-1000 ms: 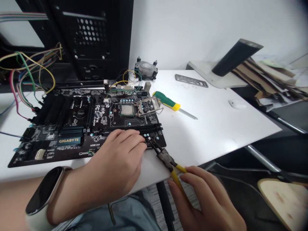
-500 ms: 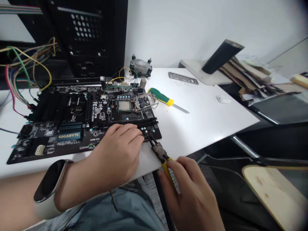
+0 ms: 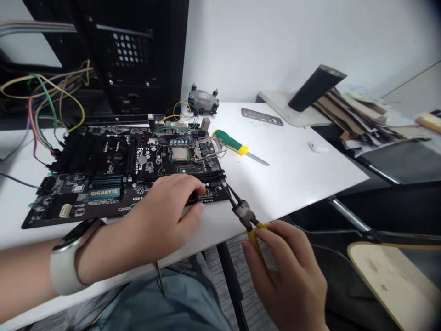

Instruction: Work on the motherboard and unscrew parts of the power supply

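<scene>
My right hand (image 3: pixel 289 271) grips the yellow handles of a pair of long-nose pliers (image 3: pixel 245 214). The slim jaws are parted slightly, their tips at the front right corner of a black motherboard (image 3: pixel 131 202). My left hand (image 3: pixel 168 207), with a band on its wrist, rests over the board's front edge beside the memory slots (image 3: pixel 179 178). Its thumb is apart from the bent fingers, and I see nothing held between them. A square processor (image 3: pixel 180 154) sits in the socket, whose metal frame (image 3: pixel 208 149) is swung up.
A green and yellow screwdriver (image 3: pixel 237 145) lies right of the board. Behind stand a CPU cooler (image 3: pixel 203 100) and a black computer case (image 3: pixel 138 55) with loose coloured wires (image 3: pixel 44 105). Farther right are a perforated metal plate (image 3: pixel 262 116), a monitor stand (image 3: pixel 315 87) and a white mouse (image 3: pixel 317 147).
The pliers have moved right to the board's corner, and their jaws have spread. My left thumb has come away from the fingers. The view has shifted slightly.
</scene>
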Tool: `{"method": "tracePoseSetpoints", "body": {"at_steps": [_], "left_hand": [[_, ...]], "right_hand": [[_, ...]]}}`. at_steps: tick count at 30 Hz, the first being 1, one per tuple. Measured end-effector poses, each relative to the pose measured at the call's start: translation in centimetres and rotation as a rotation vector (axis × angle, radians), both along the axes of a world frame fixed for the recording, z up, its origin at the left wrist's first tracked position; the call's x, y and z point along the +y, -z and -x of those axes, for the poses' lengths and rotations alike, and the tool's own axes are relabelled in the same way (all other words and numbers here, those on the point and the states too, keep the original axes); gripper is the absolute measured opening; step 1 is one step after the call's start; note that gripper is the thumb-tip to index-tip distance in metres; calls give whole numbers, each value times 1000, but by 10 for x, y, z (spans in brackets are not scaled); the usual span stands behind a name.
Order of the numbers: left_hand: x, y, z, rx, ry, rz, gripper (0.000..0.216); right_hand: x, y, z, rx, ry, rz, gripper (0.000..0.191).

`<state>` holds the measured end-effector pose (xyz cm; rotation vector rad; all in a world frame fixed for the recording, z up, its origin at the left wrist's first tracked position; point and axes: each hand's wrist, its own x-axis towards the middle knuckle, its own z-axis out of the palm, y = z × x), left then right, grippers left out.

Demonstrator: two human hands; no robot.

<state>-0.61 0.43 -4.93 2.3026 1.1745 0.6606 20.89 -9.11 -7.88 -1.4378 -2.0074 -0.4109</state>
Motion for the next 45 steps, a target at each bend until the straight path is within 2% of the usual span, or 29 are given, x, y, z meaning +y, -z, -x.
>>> {"method": "tracePoseSetpoints", "body": {"at_steps": [3,6,10,14,19,25,28,31,33,35,38,40,43,45], "left_hand": [[4,-10,-1,-118,-70,252,33],[6,-13,1,-237,-42,363,38],[4,-11,6,-177,-14,418,36],[3,-11,5,-110,28,414,31],[2,-14,1,-47,-72,476,31],[8,-18,5,-192,-167,506,42],[5,-15,5,-136,-132,421,35],[-4,-6,5,-34,-23,170,27],[-10,2,6,39,49,-7,21],[-14,9,7,78,82,-111,17],[-17,17,6,95,75,-203,17],[-17,20,4,108,78,-254,18],[-16,22,0,124,61,-296,18],[-16,22,-2,138,37,-303,18]], "right_hand": [[1,1,-4,-22,-48,-57,6],[3,4,-5,-30,-137,-69,10],[3,9,-1,2,-201,-98,10],[4,13,-2,-13,-172,-112,7],[6,12,-8,-72,-162,-73,2],[9,5,-40,-165,-174,-35,4],[18,3,-66,-187,-109,-23,3],[41,-2,-84,-188,-19,-27,10],[63,-5,-89,-215,-57,-47,14],[85,-8,-90,-211,-147,-6,16],[113,-11,-91,-188,-256,74,18],[125,-11,-94,-202,-301,63,16],[138,-12,-100,-237,-311,19,9],[143,-14,-100,-240,-324,80,10]]}}
